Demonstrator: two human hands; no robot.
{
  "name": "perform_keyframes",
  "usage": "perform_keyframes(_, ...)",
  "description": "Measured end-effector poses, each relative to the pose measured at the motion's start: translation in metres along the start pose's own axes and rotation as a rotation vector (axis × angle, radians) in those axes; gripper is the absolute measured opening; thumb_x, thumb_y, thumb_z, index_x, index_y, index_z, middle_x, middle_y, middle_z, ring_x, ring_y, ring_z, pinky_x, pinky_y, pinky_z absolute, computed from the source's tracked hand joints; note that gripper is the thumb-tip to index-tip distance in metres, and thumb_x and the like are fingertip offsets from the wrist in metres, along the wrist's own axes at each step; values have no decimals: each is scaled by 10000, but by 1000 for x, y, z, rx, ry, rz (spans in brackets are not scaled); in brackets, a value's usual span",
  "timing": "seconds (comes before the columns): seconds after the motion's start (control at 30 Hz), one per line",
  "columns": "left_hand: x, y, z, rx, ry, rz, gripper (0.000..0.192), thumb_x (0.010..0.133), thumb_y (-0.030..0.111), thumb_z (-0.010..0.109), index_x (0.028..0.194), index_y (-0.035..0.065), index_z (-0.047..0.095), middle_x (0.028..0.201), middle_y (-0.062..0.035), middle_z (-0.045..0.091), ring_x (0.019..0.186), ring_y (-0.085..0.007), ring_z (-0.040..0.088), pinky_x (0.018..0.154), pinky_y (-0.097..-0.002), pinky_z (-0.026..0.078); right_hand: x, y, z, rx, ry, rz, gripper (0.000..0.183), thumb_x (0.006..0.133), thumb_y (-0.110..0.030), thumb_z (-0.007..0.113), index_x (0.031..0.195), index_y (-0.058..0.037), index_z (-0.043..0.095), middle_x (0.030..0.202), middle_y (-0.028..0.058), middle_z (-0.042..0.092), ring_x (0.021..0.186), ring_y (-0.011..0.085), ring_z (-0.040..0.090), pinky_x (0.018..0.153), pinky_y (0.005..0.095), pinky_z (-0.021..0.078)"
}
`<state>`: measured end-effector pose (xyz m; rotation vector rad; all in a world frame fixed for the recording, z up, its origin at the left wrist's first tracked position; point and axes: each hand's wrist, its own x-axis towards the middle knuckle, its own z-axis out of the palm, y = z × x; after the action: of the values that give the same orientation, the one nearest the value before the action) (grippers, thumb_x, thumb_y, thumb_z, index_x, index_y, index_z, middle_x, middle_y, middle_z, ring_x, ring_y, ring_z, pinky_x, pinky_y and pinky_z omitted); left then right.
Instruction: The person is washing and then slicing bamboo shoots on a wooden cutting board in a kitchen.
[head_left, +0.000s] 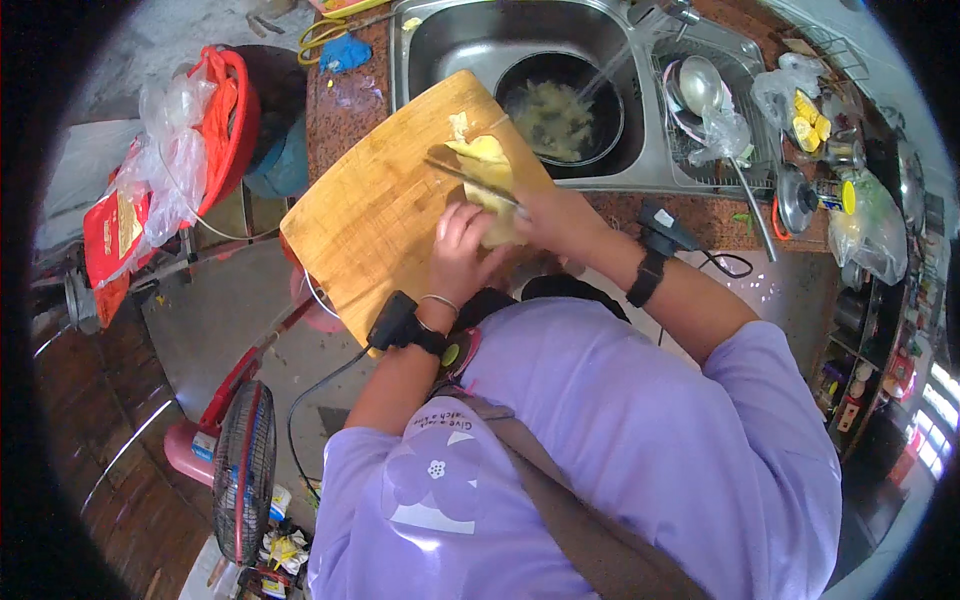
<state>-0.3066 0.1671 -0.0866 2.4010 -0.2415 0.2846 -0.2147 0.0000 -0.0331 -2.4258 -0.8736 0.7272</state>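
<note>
A wooden cutting board (375, 202) lies before me, its upper right corner close to the sink. On it rests a pale yellow piece of food (487, 172), too unclear to name exactly. My right hand (544, 217) is closed around the handle end of a knife (476, 184), whose blade lies across the yellow piece. My left hand (466, 244) touches the lower left side of that piece, its fingers bent; whether it grips is hard to tell. Small pale scraps (457, 124) stick to the board near its top edge.
Water runs from a faucet (681, 13) into a dark pan (559, 161) in the steel sink (450, 45). A ladle (701, 86) and bowl lie on the rack at right. A red basin (244, 112) with plastic bags stands left; a fan (244, 472) is lower left.
</note>
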Motion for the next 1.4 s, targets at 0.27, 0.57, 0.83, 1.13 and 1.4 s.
perform_keyframes(0.27,15,6,-6,-18,101,4,422,641,155,746,1010,34,582,1090,-131,531,1081,-347,467,936,-427,397,-20,4,-15,125,92,23,246,806,-240,566,936,-34,529,753,183,603,719,374,593,623,457,466)
perform_keyframes(0.57,6,-4,4,19,94,-53,461,622,195,769,990,-8,581,1074,-168,537,1071,-374,466,934,-449,394,-33,-15,-20,-26,-37,2,175,797,-180,554,882,-39,494,726,194,594,687,378,600,603,460,481)
perform_keyframes(0.83,11,5,2,-1,90,-65,400,644,161,750,986,34,588,1079,-145,534,1077,-351,468,944,-441,384,3,10,12,13,82,-36,209,796,-208,555,906,-35,511,733,187,612,701,371,609,619,462,483)
perform_keyframes(1.13,10,2,4,-36,123,-59,390,627,145,757,972,56,597,1080,-123,539,1078,-336,475,942,-428,386,-32,1,-26,-14,-36,40,245,780,-211,583,927,-26,518,751,183,608,702,374,596,613,455,469)
perform_keyframes(1.4,9,-1,4,-54,112,-60,404,619,153,770,972,57,600,1072,-122,543,1081,-336,473,936,-432,389,-31,-1,-33,47,11,-8,201,788,-176,565,912,-31,498,714,192,593,676,373,592,599,468,462)
